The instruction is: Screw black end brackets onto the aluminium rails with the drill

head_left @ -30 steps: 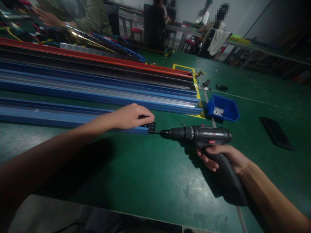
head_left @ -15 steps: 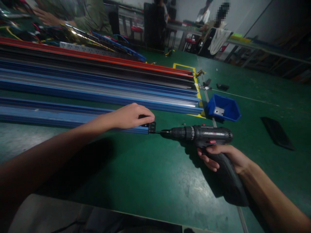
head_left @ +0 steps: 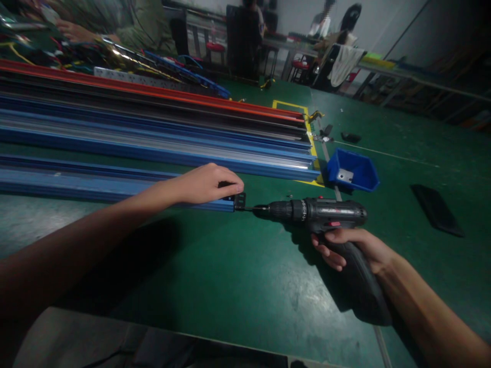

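Note:
My right hand (head_left: 362,241) is wrapped round the grip of a black cordless drill (head_left: 332,210), which lies level and points left. Its long thin bit (head_left: 249,208) meets the end of a blue metal profile (head_left: 88,185). A small black end bracket (head_left: 241,198) with slots sits at that end. Over the profile's end, my left hand (head_left: 207,183) presses down and grips it, thumb near the bracket. The fingers on the far side are hidden. Any screw at the bit's tip is too small to make out.
Beyond lie several blue and black profiles (head_left: 192,145) and an orange-red one (head_left: 172,91). A blue bin (head_left: 358,171) with a metal plate (head_left: 345,176) stands right of them. A flat black object (head_left: 437,209) lies farther right. Another person's hand (head_left: 72,31) is at upper left.
Both my hands, the drill and the profile hold almost the same positions. At upper left, the other person's hand has shifted slightly.

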Action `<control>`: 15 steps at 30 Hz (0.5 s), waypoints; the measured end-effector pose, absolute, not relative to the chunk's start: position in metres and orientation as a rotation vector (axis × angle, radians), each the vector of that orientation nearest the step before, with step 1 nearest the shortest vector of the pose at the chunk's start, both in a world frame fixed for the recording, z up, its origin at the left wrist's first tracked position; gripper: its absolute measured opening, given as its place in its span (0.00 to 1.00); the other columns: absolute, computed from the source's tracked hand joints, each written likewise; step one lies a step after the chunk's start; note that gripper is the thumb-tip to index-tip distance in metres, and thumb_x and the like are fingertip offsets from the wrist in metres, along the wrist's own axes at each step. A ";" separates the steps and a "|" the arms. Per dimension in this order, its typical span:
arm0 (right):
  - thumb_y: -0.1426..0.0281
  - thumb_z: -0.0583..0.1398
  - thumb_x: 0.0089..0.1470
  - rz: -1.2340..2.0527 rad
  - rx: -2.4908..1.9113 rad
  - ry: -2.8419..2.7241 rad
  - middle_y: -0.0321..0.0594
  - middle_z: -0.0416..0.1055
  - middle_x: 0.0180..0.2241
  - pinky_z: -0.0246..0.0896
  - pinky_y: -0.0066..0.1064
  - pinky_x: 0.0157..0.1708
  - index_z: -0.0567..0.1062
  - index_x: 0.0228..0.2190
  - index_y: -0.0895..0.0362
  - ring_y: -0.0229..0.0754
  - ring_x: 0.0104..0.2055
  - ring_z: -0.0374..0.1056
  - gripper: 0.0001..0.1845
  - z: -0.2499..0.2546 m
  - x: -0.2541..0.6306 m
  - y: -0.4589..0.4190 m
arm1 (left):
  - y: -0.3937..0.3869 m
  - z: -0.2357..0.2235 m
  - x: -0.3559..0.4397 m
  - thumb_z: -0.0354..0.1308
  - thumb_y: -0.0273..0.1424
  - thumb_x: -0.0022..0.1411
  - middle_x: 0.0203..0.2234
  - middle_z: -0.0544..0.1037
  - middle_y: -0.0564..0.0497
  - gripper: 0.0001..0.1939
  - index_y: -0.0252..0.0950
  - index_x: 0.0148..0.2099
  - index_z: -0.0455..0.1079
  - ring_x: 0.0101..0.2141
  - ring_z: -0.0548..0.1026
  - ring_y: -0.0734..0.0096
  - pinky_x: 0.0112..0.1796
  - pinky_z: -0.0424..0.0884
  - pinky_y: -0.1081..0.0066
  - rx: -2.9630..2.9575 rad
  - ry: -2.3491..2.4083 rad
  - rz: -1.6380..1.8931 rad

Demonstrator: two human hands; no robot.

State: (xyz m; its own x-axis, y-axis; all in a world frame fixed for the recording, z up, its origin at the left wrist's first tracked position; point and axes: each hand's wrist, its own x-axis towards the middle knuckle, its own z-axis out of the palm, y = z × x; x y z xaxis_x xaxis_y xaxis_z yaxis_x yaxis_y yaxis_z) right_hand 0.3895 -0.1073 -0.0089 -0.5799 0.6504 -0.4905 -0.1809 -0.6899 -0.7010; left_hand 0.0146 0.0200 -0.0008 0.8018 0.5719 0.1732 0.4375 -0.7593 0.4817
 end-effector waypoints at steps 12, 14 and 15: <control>0.71 0.66 0.56 2.262 -1.060 -0.833 0.41 0.74 0.27 0.69 0.23 0.22 0.80 0.38 0.68 0.30 0.19 0.65 0.11 -0.010 0.390 -0.107 | 0.020 -0.001 0.014 0.50 0.41 0.72 0.42 0.83 0.53 0.18 0.40 0.45 0.79 0.42 0.79 0.69 0.45 0.68 0.74 2.582 0.754 0.423; 0.71 0.66 0.56 2.266 -1.063 -0.834 0.40 0.73 0.27 0.69 0.23 0.22 0.81 0.38 0.67 0.29 0.19 0.65 0.11 -0.010 0.390 -0.107 | 0.020 -0.001 0.014 0.50 0.41 0.72 0.42 0.83 0.53 0.18 0.40 0.45 0.79 0.42 0.79 0.69 0.45 0.68 0.74 2.582 0.751 0.421; 0.70 0.66 0.56 2.270 -1.061 -0.834 0.40 0.73 0.27 0.69 0.23 0.22 0.81 0.38 0.67 0.29 0.19 0.65 0.11 -0.010 0.390 -0.107 | 0.020 -0.001 0.014 0.50 0.41 0.73 0.42 0.83 0.53 0.18 0.39 0.45 0.79 0.42 0.79 0.69 0.45 0.68 0.74 2.581 0.753 0.418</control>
